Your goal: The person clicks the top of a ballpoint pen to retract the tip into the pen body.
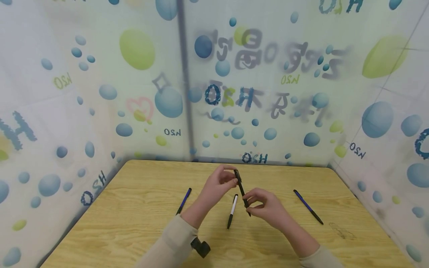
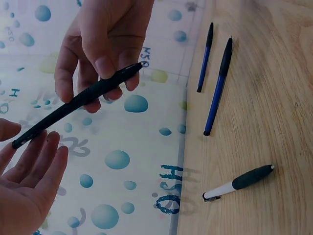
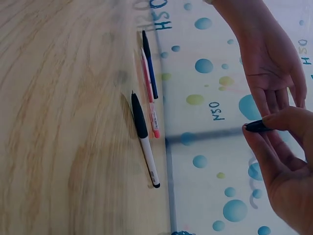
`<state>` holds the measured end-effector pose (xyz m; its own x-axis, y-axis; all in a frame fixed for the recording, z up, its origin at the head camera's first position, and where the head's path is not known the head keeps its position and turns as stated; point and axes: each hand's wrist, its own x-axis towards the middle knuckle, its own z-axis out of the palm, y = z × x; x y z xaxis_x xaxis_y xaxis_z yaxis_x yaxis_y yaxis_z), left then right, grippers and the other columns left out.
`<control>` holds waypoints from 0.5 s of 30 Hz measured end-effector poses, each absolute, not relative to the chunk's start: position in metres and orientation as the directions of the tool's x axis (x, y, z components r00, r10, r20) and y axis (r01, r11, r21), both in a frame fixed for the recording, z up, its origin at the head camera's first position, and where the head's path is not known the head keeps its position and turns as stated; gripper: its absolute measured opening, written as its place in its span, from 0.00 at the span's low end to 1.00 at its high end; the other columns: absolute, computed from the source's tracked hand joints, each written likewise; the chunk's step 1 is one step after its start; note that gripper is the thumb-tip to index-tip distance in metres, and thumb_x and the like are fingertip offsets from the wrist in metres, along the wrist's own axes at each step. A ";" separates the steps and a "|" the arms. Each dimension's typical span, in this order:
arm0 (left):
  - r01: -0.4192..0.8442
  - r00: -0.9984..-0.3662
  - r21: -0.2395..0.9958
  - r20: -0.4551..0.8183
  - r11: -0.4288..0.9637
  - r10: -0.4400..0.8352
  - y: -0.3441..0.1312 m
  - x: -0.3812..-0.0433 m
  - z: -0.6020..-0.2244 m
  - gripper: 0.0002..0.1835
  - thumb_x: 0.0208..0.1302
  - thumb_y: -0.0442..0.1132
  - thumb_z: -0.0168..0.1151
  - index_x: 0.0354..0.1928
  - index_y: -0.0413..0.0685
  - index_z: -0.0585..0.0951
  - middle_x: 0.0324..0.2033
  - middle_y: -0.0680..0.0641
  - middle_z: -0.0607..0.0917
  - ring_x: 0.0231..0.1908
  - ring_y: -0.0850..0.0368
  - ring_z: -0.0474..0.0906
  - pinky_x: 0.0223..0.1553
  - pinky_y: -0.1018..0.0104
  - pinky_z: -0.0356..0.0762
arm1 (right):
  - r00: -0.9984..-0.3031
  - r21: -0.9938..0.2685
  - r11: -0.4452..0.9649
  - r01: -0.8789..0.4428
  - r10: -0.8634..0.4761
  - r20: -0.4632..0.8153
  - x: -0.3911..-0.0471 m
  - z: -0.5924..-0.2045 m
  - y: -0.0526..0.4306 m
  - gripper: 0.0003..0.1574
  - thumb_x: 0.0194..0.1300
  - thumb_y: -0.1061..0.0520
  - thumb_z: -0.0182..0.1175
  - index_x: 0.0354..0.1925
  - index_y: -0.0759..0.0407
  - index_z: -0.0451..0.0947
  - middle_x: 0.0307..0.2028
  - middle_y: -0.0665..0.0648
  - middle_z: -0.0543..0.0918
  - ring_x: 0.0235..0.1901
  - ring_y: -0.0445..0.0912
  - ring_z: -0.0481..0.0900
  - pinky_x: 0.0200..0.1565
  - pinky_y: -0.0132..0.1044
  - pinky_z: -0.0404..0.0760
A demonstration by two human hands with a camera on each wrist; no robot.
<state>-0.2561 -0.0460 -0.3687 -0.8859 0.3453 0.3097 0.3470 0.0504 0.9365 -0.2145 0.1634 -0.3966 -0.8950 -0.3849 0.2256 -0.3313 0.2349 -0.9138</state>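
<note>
A black pen (image 1: 242,188) is held up slantwise above the table between both hands. My left hand (image 1: 219,186) pinches its upper end between thumb and fingertip, its other fingers spread beneath in the left wrist view. Lower down, my right hand (image 1: 264,206) grips the same pen (image 2: 80,98) between thumb and fingers, close to the tip. In the right wrist view only the tip end of the pen (image 3: 257,126) shows past the right thumb. Below the held pen, a white pen with a black grip (image 1: 232,211) lies on the wooden table (image 1: 144,178).
One blue pen (image 1: 184,201) lies by the left forearm, another blue pen (image 1: 308,206) to the right. A pink pen (image 3: 149,90) shows in the right wrist view. A black device (image 1: 201,247) sits at the left wrist. Patterned curtains (image 1: 234,145) enclose the table.
</note>
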 end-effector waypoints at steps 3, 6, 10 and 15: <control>0.302 -0.894 0.953 0.292 -0.023 0.339 -0.044 -0.254 -0.367 0.19 0.68 0.32 0.60 0.59 0.44 0.72 0.41 0.42 0.84 0.42 0.48 0.83 0.47 0.51 0.81 | -0.905 -0.918 0.233 -0.321 -0.361 0.224 -0.213 -0.397 0.158 0.17 0.59 0.70 0.66 0.48 0.66 0.79 0.44 0.64 0.81 0.42 0.59 0.82 0.38 0.39 0.84; 0.275 -0.901 0.959 0.282 -0.069 0.330 -0.042 -0.252 -0.366 0.20 0.68 0.30 0.60 0.60 0.45 0.71 0.41 0.42 0.83 0.41 0.47 0.83 0.45 0.49 0.82 | -0.913 -0.923 0.229 -0.310 -0.342 0.222 -0.211 -0.397 0.154 0.17 0.59 0.69 0.66 0.48 0.65 0.79 0.44 0.64 0.82 0.44 0.60 0.81 0.38 0.39 0.84; 0.270 -0.907 0.960 0.278 -0.071 0.317 -0.040 -0.249 -0.364 0.22 0.66 0.31 0.63 0.60 0.48 0.71 0.42 0.42 0.83 0.41 0.48 0.83 0.42 0.51 0.83 | -0.915 -0.921 0.225 -0.319 -0.327 0.237 -0.209 -0.399 0.150 0.16 0.60 0.67 0.67 0.48 0.65 0.79 0.44 0.63 0.81 0.45 0.59 0.80 0.39 0.39 0.84; 0.287 -0.911 0.957 0.282 -0.027 0.300 -0.038 -0.247 -0.363 0.23 0.63 0.33 0.66 0.59 0.50 0.72 0.43 0.43 0.82 0.40 0.50 0.82 0.40 0.56 0.83 | -0.907 -0.922 0.191 -0.338 -0.327 0.265 -0.210 -0.402 0.147 0.13 0.61 0.67 0.66 0.46 0.64 0.80 0.45 0.63 0.81 0.43 0.52 0.82 0.41 0.40 0.84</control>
